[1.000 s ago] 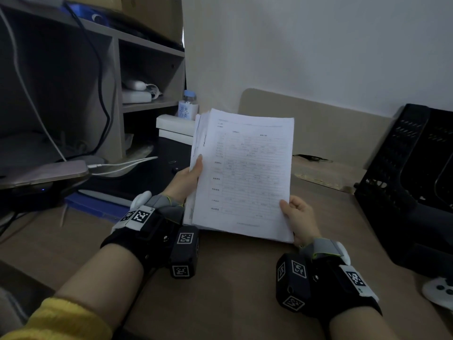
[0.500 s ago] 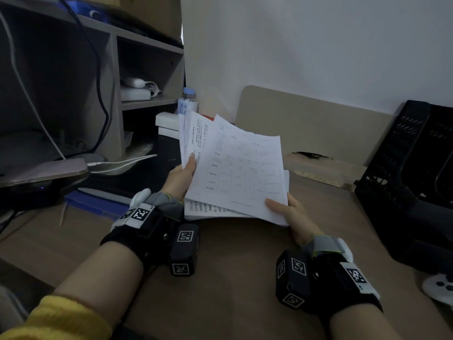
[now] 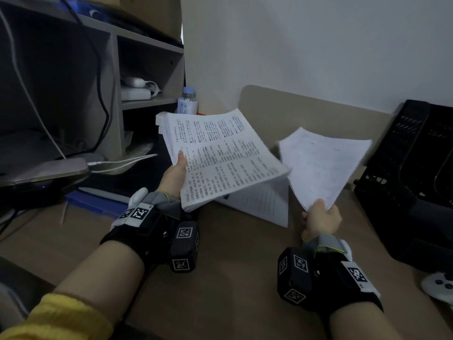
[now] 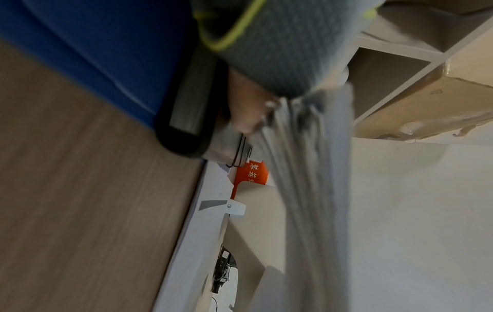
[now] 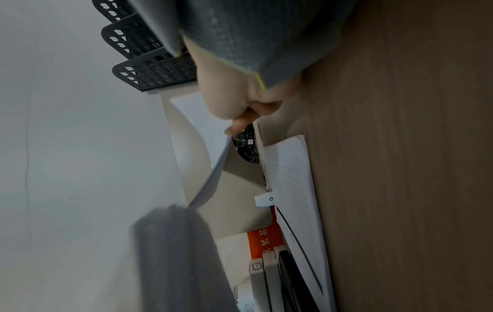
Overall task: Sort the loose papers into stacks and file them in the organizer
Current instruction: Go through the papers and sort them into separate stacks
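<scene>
Head view shows the left hand (image 3: pixel 174 175) gripping a thick stack of printed papers (image 3: pixel 220 155) at its lower left edge, thumb on top — the stack fans up and away from that grip. To its right, well apart, the right hand (image 3: pixel 321 217) pinches a separate sheet (image 3: pixel 323 163) by its bottom corner. Below and between the two grips, a lined page (image 3: pixel 264 204) lies on the desk (image 3: pixel 232 278); the black organizer (image 3: pixel 404 180) stands right of the right hand.
</scene>
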`<action>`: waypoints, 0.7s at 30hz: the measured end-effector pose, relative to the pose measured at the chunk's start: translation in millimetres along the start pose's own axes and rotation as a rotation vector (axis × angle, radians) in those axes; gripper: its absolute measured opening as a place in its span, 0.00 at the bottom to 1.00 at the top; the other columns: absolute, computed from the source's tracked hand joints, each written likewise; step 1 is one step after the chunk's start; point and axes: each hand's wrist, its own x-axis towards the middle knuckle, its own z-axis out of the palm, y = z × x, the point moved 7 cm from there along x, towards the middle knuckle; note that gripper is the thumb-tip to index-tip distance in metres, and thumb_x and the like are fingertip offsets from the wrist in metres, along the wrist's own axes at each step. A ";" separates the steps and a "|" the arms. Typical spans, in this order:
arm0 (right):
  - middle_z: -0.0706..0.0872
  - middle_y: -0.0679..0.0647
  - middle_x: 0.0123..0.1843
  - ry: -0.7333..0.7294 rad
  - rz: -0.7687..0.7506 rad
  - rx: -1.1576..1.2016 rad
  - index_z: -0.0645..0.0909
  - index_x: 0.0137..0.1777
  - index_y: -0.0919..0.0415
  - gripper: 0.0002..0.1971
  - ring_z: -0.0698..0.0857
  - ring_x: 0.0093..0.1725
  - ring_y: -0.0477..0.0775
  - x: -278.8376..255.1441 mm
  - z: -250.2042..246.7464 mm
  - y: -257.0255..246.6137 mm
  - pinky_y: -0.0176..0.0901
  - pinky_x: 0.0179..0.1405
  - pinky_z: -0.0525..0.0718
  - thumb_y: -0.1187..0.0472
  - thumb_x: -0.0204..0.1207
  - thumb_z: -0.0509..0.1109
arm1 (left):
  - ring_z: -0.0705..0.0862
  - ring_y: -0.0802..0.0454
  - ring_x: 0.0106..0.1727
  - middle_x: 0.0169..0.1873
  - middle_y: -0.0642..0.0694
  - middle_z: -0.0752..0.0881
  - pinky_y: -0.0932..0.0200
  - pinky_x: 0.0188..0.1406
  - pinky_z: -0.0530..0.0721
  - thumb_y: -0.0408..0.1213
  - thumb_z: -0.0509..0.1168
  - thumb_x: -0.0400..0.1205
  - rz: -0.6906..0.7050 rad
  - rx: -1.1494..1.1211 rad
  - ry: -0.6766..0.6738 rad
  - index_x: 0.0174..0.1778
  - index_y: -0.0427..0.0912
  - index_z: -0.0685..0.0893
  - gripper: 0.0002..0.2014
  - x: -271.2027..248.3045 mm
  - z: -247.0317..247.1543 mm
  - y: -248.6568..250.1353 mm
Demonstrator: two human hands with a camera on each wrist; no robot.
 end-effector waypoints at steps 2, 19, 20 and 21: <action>0.82 0.62 0.35 0.043 -0.028 -0.070 0.78 0.52 0.65 0.12 0.78 0.23 0.55 1.6 -4.6 -1.1 0.41 0.26 0.77 0.58 0.80 0.57 | 0.87 0.41 0.61 0.59 0.41 0.89 0.41 0.71 0.78 0.64 0.57 0.81 -0.029 -0.047 -0.036 0.57 0.48 0.85 0.25 -2.8 3.1 0.5; 0.81 0.60 0.39 -0.528 -0.083 -0.456 0.70 0.71 0.71 0.20 0.79 0.25 0.52 -15.6 41.3 6.5 0.33 0.15 0.77 0.72 0.79 0.60 | 0.88 0.48 0.48 0.45 0.47 0.89 0.51 0.57 0.84 0.60 0.55 0.84 -0.011 -0.021 -0.025 0.50 0.48 0.85 0.21 3.2 5.4 -1.1; 0.81 0.59 0.36 -0.544 -0.090 -0.466 0.71 0.70 0.71 0.19 0.78 0.24 0.52 -16.6 42.3 6.3 0.33 0.15 0.78 0.72 0.79 0.60 | 0.88 0.47 0.48 0.44 0.47 0.89 0.51 0.57 0.84 0.60 0.55 0.84 -0.009 -0.012 -0.025 0.49 0.48 0.85 0.21 2.6 5.2 -0.4; 0.81 0.58 0.36 -0.560 -0.093 -0.472 0.72 0.70 0.70 0.18 0.79 0.24 0.51 -17.4 43.4 6.5 0.34 0.17 0.79 0.71 0.80 0.60 | 0.88 0.46 0.50 0.45 0.46 0.89 0.49 0.59 0.84 0.61 0.55 0.84 -0.010 -0.011 -0.026 0.49 0.48 0.85 0.22 3.8 4.5 -0.8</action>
